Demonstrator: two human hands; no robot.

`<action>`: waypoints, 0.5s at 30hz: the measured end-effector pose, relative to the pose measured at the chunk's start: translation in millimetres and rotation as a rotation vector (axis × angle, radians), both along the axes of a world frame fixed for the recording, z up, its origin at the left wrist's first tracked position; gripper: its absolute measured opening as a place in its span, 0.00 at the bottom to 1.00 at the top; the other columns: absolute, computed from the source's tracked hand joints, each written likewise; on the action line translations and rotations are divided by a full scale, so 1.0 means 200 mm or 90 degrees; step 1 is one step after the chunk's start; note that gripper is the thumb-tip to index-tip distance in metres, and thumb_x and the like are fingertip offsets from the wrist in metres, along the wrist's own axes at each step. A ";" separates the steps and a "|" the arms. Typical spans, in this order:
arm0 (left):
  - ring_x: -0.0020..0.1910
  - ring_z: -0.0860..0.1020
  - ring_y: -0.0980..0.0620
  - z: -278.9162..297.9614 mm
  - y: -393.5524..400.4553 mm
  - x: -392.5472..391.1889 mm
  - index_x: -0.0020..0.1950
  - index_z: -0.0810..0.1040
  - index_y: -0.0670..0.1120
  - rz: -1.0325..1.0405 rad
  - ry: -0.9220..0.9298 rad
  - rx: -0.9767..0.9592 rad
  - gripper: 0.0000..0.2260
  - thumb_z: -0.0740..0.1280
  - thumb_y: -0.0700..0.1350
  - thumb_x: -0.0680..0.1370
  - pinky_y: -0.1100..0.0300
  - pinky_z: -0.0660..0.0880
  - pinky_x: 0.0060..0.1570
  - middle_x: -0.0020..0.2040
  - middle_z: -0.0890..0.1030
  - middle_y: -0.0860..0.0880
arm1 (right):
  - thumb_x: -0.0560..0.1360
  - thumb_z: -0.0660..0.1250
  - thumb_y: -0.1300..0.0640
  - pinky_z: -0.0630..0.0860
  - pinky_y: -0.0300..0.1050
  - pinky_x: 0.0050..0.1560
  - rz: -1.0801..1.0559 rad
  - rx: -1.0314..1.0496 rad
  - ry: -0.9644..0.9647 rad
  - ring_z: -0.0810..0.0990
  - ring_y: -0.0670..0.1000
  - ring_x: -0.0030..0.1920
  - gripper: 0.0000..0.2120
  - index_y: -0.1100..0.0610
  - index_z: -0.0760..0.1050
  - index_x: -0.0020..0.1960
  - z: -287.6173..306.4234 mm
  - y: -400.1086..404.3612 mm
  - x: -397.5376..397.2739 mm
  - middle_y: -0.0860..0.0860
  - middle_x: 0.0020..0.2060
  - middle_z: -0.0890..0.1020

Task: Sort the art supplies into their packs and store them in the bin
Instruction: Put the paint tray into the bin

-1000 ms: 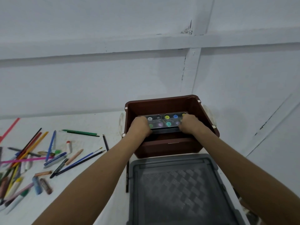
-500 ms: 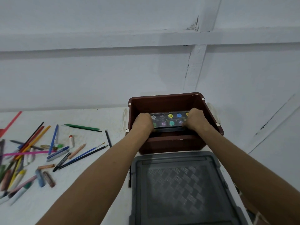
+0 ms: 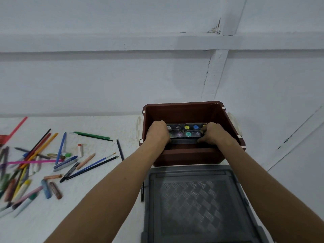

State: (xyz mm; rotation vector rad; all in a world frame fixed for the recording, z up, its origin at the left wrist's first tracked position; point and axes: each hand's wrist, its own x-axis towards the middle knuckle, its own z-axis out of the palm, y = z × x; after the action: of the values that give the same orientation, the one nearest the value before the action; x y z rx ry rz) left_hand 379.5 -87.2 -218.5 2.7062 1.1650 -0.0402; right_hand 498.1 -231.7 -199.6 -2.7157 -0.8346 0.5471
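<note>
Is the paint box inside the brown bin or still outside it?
Inside. The clear-lidded paint box sits below the brown plastic bin's rim, between its walls, gripped by the left hand and right hand.

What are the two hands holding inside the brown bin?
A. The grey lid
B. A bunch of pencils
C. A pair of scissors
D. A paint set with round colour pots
D. The left hand and right hand grip the ends of a paint set with round colour pots inside the brown bin; the pencils lie loose on the table and the grey lid sits in front.
</note>
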 end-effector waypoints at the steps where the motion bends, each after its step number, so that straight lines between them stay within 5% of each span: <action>1: 0.47 0.81 0.45 0.00 0.00 0.00 0.54 0.77 0.41 -0.002 -0.004 0.004 0.13 0.72 0.44 0.73 0.57 0.75 0.39 0.50 0.81 0.43 | 0.69 0.75 0.55 0.75 0.47 0.56 -0.008 -0.004 -0.014 0.77 0.56 0.57 0.26 0.59 0.73 0.65 -0.01 0.00 0.00 0.57 0.58 0.77; 7: 0.47 0.80 0.45 0.03 -0.01 0.00 0.55 0.79 0.41 -0.043 0.019 0.021 0.11 0.71 0.42 0.74 0.56 0.72 0.37 0.51 0.80 0.43 | 0.72 0.71 0.56 0.76 0.49 0.49 -0.005 -0.042 -0.119 0.79 0.56 0.50 0.19 0.60 0.72 0.61 -0.01 0.02 -0.01 0.58 0.52 0.78; 15: 0.39 0.72 0.48 0.08 0.04 0.01 0.44 0.71 0.43 -0.052 0.057 -0.071 0.21 0.79 0.51 0.65 0.58 0.71 0.38 0.39 0.73 0.47 | 0.68 0.75 0.58 0.74 0.45 0.52 -0.007 0.045 -0.024 0.78 0.53 0.52 0.23 0.60 0.73 0.62 -0.03 0.01 0.03 0.57 0.55 0.79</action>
State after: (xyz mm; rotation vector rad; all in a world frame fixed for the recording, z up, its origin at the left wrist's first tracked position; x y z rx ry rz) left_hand 381.1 -78.6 -202.2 2.6759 1.0407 -0.2334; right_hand 504.5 -230.0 -205.1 -2.6726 -0.8316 0.4566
